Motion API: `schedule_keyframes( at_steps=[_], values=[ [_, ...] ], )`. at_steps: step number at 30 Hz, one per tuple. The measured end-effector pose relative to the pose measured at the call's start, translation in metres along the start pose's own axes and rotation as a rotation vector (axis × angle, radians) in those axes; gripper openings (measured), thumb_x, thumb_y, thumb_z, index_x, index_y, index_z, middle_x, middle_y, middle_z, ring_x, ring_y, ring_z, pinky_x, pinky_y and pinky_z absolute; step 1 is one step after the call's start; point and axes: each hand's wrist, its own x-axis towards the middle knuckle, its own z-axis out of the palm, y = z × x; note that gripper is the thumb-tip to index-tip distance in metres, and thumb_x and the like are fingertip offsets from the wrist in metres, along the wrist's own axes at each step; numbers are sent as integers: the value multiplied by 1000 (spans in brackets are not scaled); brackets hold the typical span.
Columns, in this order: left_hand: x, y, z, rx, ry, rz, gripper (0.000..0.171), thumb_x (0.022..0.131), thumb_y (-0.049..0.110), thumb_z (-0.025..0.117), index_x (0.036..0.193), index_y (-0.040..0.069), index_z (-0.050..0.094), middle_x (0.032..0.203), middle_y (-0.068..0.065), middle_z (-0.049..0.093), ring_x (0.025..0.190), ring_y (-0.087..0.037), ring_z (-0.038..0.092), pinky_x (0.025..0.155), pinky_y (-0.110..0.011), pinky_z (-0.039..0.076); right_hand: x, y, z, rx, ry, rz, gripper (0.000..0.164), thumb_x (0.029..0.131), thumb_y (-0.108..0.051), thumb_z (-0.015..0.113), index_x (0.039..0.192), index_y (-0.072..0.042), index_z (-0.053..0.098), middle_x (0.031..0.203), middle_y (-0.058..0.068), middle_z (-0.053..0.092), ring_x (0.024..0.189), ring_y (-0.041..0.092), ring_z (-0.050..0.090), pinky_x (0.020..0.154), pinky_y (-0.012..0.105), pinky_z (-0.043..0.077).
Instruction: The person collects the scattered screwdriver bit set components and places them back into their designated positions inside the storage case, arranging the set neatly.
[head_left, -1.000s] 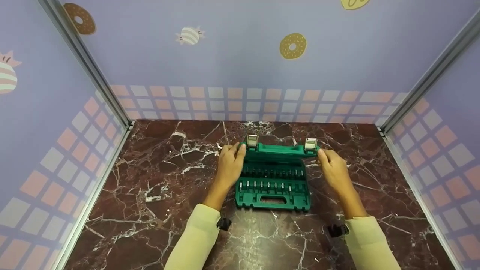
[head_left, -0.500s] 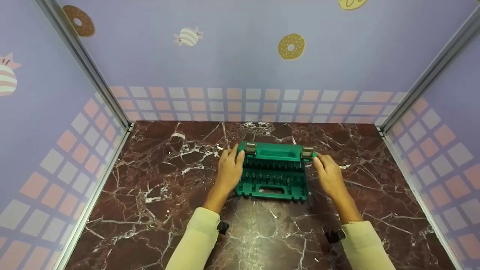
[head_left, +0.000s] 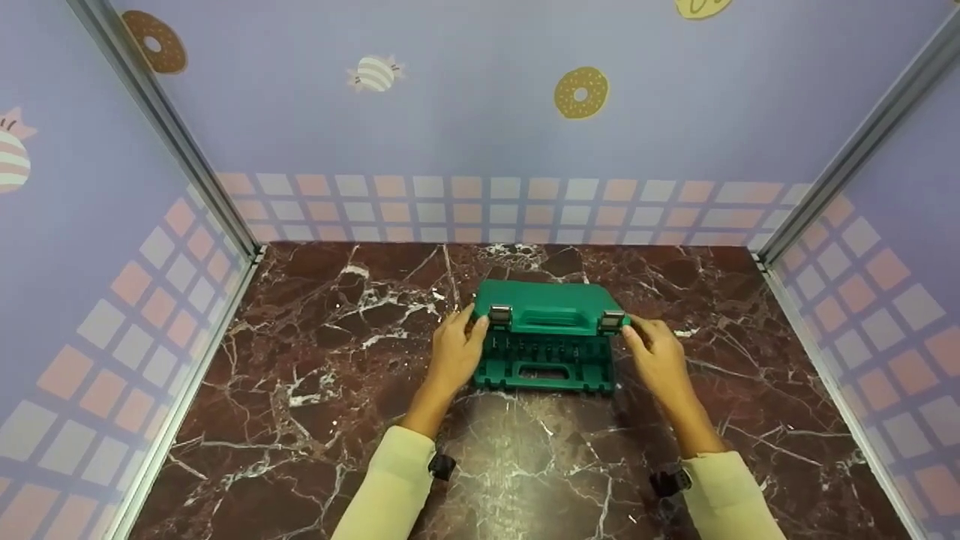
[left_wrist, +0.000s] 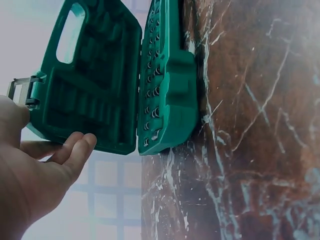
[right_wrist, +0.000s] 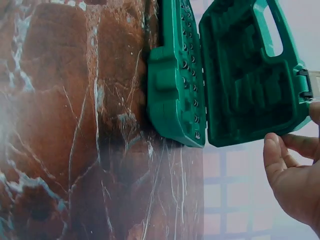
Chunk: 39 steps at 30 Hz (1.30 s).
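A green plastic socket case (head_left: 564,384) lies on the marbled table, its lid (head_left: 551,301) tilted partway down over the base. My left hand (head_left: 454,350) grips the lid's left corner beside a metal latch (head_left: 500,316). At the opposite corner, my right hand (head_left: 657,355) pinches the lid near the other latch (head_left: 612,322). Rows of small metal sockets (left_wrist: 156,91) stand in the base; the lid hides the back row in the head view. Both wrist views show the lid's moulded inside, with fingertips (right_wrist: 271,145) at its edge.
The dark red marbled tabletop (head_left: 330,390) surrounds the case. Behind it rises a lilac wall (head_left: 480,135) with printed sweets and checks. Side walls meet it at metal corner rails (head_left: 180,135). Dark cameras (head_left: 442,466) sit on both wrists.
Both hands have swung the lid forward and down from nearly upright, so its outer face now shows and covers more of the sockets. The base has shifted slightly away from the person.
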Motion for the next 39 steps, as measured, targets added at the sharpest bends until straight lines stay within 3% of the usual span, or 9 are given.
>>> schedule_keyframes(
  at_steps=[5,8,13,17,22,27,31,35,39],
  values=[
    [-3,0,-1,-19,4,-14,45,103,23,62,134,-10,63,121,-27,71,110,-37,69,97,-53,54,-4,0,0,11,-35,43,47,109,-30,54,143,2,59,133,28,64,123,43,62,105,57,47],
    [-4,1,-1,-26,-12,-40,46,102,23,64,135,-10,63,100,-22,74,88,-27,68,84,-48,57,-7,1,1,32,-53,76,50,110,-34,52,146,0,56,133,27,65,117,41,65,101,55,51],
    [-4,3,-3,-61,-42,-140,47,100,22,68,136,-8,63,73,-6,64,61,-12,56,61,-33,49,-10,3,2,74,-72,108,51,109,-34,53,148,-2,55,107,23,73,90,29,69,79,36,56],
    [-6,4,-3,-153,-75,-241,50,98,19,70,139,-7,61,82,-9,74,69,-17,75,65,-29,58,-13,4,3,117,-93,127,49,109,-32,54,148,-3,56,100,22,73,85,23,68,72,21,52],
    [-9,4,-4,-287,-102,-323,51,98,13,68,141,-12,55,90,-21,76,75,-31,78,70,-36,63,-16,7,6,166,-105,150,48,108,-27,57,148,-1,55,99,20,74,81,14,67,70,18,53],
    [-12,4,-3,-355,-124,-376,51,101,13,64,143,-14,52,103,-27,74,79,-35,78,72,-38,64,-22,9,8,217,-109,163,47,109,-25,53,148,2,54,98,20,75,80,11,69,73,18,55],
    [-15,4,-3,-411,-161,-408,53,104,14,60,146,-15,46,120,-33,68,86,-39,77,77,-41,64,-25,10,10,342,-109,186,44,111,-23,49,146,3,56,93,23,75,78,16,73,74,28,61],
    [-17,1,-2,-442,-175,-423,56,105,18,60,148,-15,44,130,-36,63,88,-40,77,77,-39,64,-27,9,12,463,-123,231,46,111,-24,48,147,5,53,100,28,73,77,17,74,74,34,63],
    [-19,-4,0,-482,-191,-465,61,105,21,62,150,-14,41,136,-36,59,85,-37,78,74,-37,64,-29,9,15,515,-145,267,51,111,-26,49,150,7,48,111,30,68,77,14,74,74,29,62]
  ],
)
